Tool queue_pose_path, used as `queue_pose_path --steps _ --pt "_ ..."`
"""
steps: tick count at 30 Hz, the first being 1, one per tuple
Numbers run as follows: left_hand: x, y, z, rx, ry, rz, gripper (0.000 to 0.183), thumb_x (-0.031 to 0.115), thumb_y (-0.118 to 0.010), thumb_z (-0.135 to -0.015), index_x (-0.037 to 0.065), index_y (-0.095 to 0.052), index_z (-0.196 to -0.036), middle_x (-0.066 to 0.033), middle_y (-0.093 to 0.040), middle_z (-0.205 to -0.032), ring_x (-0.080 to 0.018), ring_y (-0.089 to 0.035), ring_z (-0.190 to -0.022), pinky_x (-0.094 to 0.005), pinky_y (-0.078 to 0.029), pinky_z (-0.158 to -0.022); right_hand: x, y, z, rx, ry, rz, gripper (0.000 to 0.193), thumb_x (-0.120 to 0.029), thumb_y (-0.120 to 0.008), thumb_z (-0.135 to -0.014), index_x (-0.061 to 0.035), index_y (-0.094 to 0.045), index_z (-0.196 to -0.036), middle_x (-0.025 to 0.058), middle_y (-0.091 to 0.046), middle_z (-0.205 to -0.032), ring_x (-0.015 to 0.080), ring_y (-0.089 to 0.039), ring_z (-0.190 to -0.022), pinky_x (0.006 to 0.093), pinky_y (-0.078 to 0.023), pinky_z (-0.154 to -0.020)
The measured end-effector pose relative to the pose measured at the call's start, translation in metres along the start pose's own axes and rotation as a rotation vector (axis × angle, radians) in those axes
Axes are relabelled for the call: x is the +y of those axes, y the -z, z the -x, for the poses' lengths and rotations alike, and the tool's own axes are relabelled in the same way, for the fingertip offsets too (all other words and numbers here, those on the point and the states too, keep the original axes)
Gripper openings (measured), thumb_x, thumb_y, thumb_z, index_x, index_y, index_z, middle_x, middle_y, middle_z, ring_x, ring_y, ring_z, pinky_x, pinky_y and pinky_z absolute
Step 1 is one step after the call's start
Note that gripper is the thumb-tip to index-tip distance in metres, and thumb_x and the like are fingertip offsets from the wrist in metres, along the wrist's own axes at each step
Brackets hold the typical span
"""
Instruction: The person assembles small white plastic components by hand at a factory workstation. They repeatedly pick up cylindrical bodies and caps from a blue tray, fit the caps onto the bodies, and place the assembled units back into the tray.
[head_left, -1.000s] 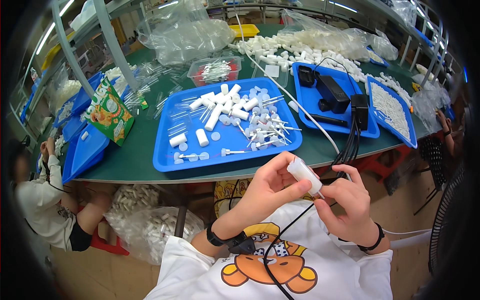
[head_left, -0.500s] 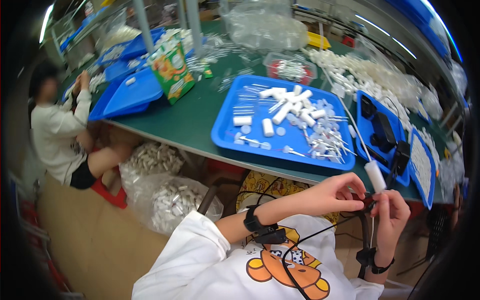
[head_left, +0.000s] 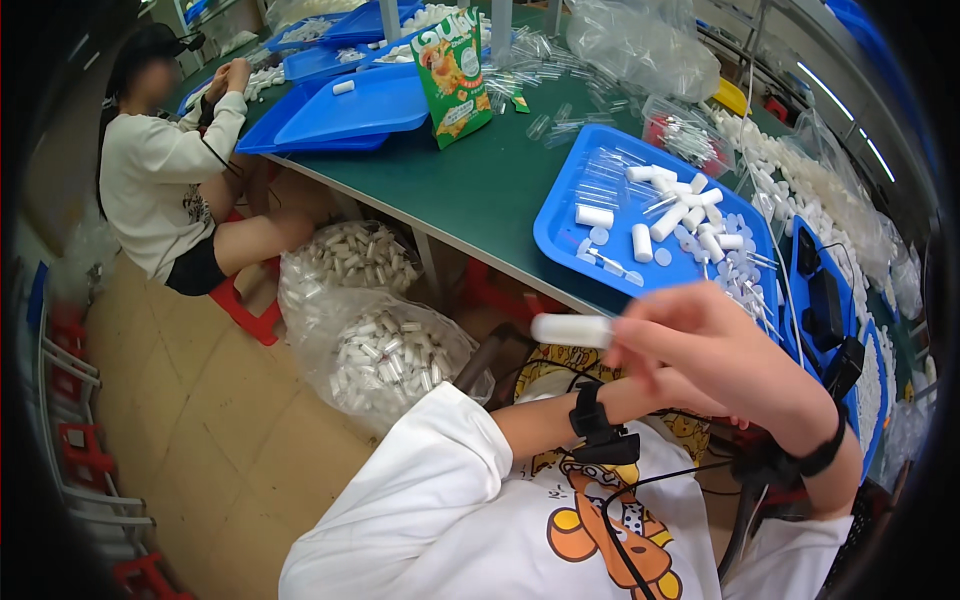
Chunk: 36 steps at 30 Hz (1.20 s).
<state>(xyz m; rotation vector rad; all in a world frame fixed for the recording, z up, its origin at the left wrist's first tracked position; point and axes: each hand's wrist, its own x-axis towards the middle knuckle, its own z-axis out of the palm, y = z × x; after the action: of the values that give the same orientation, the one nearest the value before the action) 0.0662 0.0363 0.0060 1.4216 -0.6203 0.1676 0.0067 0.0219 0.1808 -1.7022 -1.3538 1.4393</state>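
A smooth white cylinder [head_left: 572, 330] is pinched by one end in my right hand [head_left: 715, 335]. It points left, out over the table's front edge, and is slightly blurred. My right hand crosses above my left hand [head_left: 690, 393], whose fingers are mostly hidden behind it. Beyond the hands, a blue tray [head_left: 560, 215] on the table holds white cylinders [head_left: 641, 242], clear tubes, small translucent discs [head_left: 662, 257] and thin white sticks. Below and left of the held cylinder, an open plastic bag [head_left: 385, 355] on the floor is full of similar white and clear pieces.
Another filled bag [head_left: 365, 255] stands behind it. On the green table [head_left: 400, 170] are a green snack bag [head_left: 455, 80], blue trays [head_left: 350, 105] and a container of sticks [head_left: 690, 135]. A blue tray at right holds black devices [head_left: 825, 310]. A co-worker [head_left: 165, 180] sits at the left.
My right hand has swung left across my left hand, carrying the white cylinder from upright near the right-hand trays to pointing left. The view has turned left, showing more floor.
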Motion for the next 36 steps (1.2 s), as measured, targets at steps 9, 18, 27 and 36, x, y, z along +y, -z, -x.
queue_pose_path --steps 9,18,27,36 --pt "0.005 0.002 -0.007 -0.008 0.050 0.091 0.026 0.022 -0.048 -0.088 -0.001 -0.056 -0.097 -0.0076 -0.061 -0.080 -0.0138 -0.059 -0.075 -0.0252 -0.048 -0.067 -0.014 -0.028 -0.082 -0.151 0.267 0.147 0.034 -0.022 -0.048 -0.088 0.0098 -0.059 -0.088 0.0122 -0.065 -0.072 0.0151 -0.061 -0.059 0.0291 -0.049 -0.058" --pt "0.035 0.006 -0.003 -0.003 0.353 0.348 0.040 0.031 -0.035 -0.097 -0.003 -0.055 -0.100 -0.0099 -0.061 -0.090 -0.0155 -0.059 -0.082 -0.0252 -0.047 -0.078 -0.016 0.091 -0.019 0.312 0.275 0.355 0.025 -0.019 -0.054 -0.085 0.0036 -0.063 -0.092 0.0094 -0.063 -0.072 0.0131 -0.061 -0.064 0.0237 -0.048 -0.059" --pt "0.039 0.005 -0.003 -0.022 0.359 0.324 0.036 0.029 -0.035 -0.098 -0.002 -0.054 -0.101 -0.0088 -0.059 -0.089 -0.0143 -0.057 -0.084 -0.0257 -0.046 -0.080 0.070 0.174 -0.031 0.298 0.248 1.129 0.019 -0.014 -0.060 -0.076 0.0011 -0.063 -0.087 0.0132 -0.065 -0.076 0.0243 -0.063 -0.069 0.0324 -0.049 -0.064" --pt "0.046 0.003 0.000 -0.031 0.384 0.307 0.037 0.031 -0.032 -0.099 0.001 -0.052 -0.103 -0.0086 -0.059 -0.089 -0.0138 -0.057 -0.084 -0.0260 -0.045 -0.080 0.084 0.157 -0.062 0.220 0.288 1.232 0.012 -0.009 -0.056 -0.080 -0.0019 -0.061 -0.088 0.0123 -0.062 -0.085 0.0274 -0.060 -0.080 0.0376 -0.047 -0.070"
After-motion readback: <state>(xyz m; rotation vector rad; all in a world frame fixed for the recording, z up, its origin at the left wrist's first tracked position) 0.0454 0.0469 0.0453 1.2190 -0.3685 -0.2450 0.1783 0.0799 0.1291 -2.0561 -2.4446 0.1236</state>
